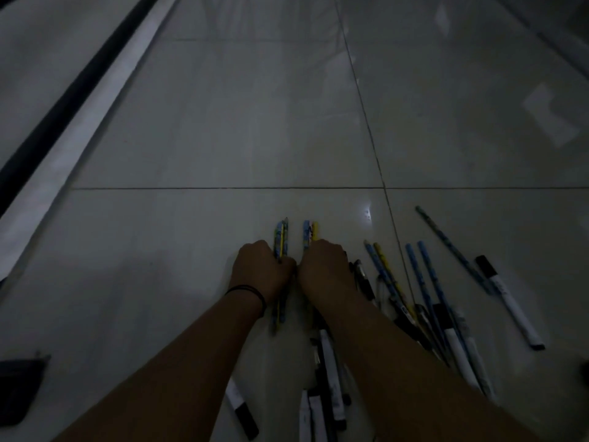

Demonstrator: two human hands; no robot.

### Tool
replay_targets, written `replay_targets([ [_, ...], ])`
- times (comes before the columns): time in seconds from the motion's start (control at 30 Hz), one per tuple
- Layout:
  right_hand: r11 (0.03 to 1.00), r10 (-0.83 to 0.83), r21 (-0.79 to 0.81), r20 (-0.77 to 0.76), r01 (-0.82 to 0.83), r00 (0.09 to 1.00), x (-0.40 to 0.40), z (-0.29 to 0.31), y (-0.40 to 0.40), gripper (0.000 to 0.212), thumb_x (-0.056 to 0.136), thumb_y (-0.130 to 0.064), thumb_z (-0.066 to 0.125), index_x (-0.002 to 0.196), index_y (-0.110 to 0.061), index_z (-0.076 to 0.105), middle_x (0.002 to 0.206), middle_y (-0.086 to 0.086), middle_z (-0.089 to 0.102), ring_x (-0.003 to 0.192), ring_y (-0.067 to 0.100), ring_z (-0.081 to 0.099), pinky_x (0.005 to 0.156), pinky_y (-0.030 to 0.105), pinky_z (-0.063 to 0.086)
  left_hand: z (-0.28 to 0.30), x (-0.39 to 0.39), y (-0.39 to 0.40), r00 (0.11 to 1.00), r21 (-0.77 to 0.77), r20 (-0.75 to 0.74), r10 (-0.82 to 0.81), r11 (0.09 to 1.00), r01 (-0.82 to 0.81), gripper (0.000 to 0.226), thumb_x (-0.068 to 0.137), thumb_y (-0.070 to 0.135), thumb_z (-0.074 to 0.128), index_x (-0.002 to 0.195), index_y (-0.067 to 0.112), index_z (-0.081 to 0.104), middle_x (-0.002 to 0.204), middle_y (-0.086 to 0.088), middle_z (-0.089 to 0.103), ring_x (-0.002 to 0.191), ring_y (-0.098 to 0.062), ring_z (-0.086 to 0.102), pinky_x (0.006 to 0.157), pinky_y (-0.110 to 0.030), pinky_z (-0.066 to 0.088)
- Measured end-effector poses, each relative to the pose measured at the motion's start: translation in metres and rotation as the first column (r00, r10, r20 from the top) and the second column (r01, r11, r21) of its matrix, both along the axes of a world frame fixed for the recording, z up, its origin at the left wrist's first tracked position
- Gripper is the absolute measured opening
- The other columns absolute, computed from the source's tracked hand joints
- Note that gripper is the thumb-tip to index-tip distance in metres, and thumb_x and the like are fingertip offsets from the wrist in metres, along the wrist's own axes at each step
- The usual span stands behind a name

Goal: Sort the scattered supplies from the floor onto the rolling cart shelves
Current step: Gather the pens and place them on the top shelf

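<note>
Both fists closed, knuckles touching, on floor (223, 129). Left hand (261, 269) grips pencil bundle (281, 237); right hand (325, 269) grips second bundle (310, 232). Loose pencils (414, 282), long axes pointing away, just right of right hand — right hand nearer. Cart not visible.

Two fists are planted side by side on the floor (223, 122), touching. A pencil bunch (281, 237) is held in the left hand (262, 269), another bunch (309, 232) in the right hand (325, 269). More pencils (427, 282) and markers (510, 307) are scattered to the right, and pens (331, 378) lie between the forearms.
</note>
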State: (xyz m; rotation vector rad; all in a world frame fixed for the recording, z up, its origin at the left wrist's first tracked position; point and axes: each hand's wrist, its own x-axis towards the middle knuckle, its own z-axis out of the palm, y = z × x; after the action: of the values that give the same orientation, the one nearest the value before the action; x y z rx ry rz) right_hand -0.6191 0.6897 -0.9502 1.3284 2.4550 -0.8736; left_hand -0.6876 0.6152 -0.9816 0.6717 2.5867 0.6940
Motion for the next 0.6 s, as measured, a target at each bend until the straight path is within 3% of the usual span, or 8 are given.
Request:
replay_targets([
  [0.07,0.999,0.025,-0.023,0.007,-0.024,1.000,0.001,0.001,-0.002,0.025,0.098,-0.004,0.036,0.095,-0.001,0.061,0.121,0.018,0.060,0.111,0.027,0.057,0.089,0.031,0.045,0.000,-0.001,0.000,1.000,-0.022,-0.002,-0.012,1.000,0.012,0.030,0.083,0.028,0.061,0.064,0.012,0.045,0.065,-0.002,0.046,0.052,-0.008,0.041,0.041,-0.022,0.025],
  [0.17,0.998,0.059,-0.008,0.002,-0.059,0.998,0.001,0.000,-0.006,0.026,0.097,-0.003,0.034,0.103,-0.001,0.060,0.123,0.019,0.057,0.113,0.028,0.055,0.089,0.032,0.043,0.003,-0.004,0.000,0.998,-0.060,0.031,-0.051,0.997,0.053,0.030,0.083,0.027,0.064,0.066,0.011,0.043,0.067,-0.001,0.044,0.054,-0.007,0.039,0.042,-0.021,0.024],
  [0.27,0.996,0.093,0.009,0.013,-0.093,0.996,0.005,-0.002,-0.009,0.026,0.096,-0.003,0.036,0.078,-0.006,0.054,0.118,0.018,0.059,0.109,0.028,0.057,0.081,0.031,0.044,0.008,-0.005,0.002,0.992,-0.154,0.049,-0.118,0.980,0.125,0.033,0.083,0.024,0.063,0.066,0.010,0.039,0.081,-0.007,0.047,0.058,-0.011,0.039,0.046,-0.022,0.027],
  [0.37,0.994,0.108,0.033,-0.017,-0.108,0.994,0.011,-0.002,-0.013,0.025,0.096,-0.003,0.037,0.104,-0.001,0.060,0.118,0.017,0.059,0.108,0.027,0.057,0.085,0.032,0.045,0.006,0.004,0.005,0.988,-0.234,0.005,-0.156,0.960,0.153,0.017,0.090,0.018,0.054,0.094,0.002,0.051,0.110,-0.018,0.050,0.088,-0.027,0.053,0.070,-0.030,0.041],
  [0.43,0.994,0.109,-0.005,-0.040,-0.109,0.993,0.012,-0.001,-0.014,0.024,0.096,-0.003,0.037,0.106,-0.001,0.059,0.118,0.016,0.058,0.106,0.026,0.056,0.085,0.031,0.045,0.000,0.012,0.004,0.986,-0.276,-0.045,-0.161,0.951,0.142,0.022,0.095,0.016,0.044,0.110,0.000,0.049,0.119,-0.018,0.046,0.103,-0.033,0.052,0.082,-0.037,0.044],
  [0.5,0.996,0.053,-0.064,-0.062,-0.057,0.997,0.012,-0.001,-0.010,0.018,0.095,-0.003,0.042,0.085,-0.005,0.057,0.105,0.015,0.060,0.088,0.022,0.057,0.073,0.027,0.047,-0.004,0.016,0.003,0.983,-0.296,-0.095,-0.158,0.947,0.124,0.024,0.096,0.017,0.041,0.114,0.001,0.046,0.120,-0.017,0.045,0.105,-0.032,0.051,0.085,-0.039,0.044],
  [0.53,0.996,-0.002,-0.094,-0.084,-0.006,0.997,0.012,0.000,-0.006,0.023,0.092,-0.005,0.048,0.070,-0.009,0.050,0.089,0.011,0.059,0.072,0.017,0.053,0.059,0.022,0.045,-0.006,0.015,0.002,0.984,-0.292,-0.093,-0.151,0.949,0.117,0.024,0.095,0.016,0.041,0.115,0.002,0.046,0.120,-0.017,0.044,0.105,-0.033,0.050,0.085,-0.039,0.043],
  [0.6,0.978,-0.110,-0.192,-0.139,0.083,0.984,0.017,0.005,-0.001,0.037,0.087,-0.011,0.056,0.057,-0.015,0.035,0.063,0.004,0.042,0.053,0.012,0.037,0.039,0.019,0.033,-0.006,0.012,0.002,0.990,-0.261,-0.044,-0.131,0.958,0.115,0.024,0.093,0.013,0.043,0.113,0.000,0.045,0.118,-0.018,0.043,0.103,-0.034,0.049,0.083,-0.038,0.042],
])
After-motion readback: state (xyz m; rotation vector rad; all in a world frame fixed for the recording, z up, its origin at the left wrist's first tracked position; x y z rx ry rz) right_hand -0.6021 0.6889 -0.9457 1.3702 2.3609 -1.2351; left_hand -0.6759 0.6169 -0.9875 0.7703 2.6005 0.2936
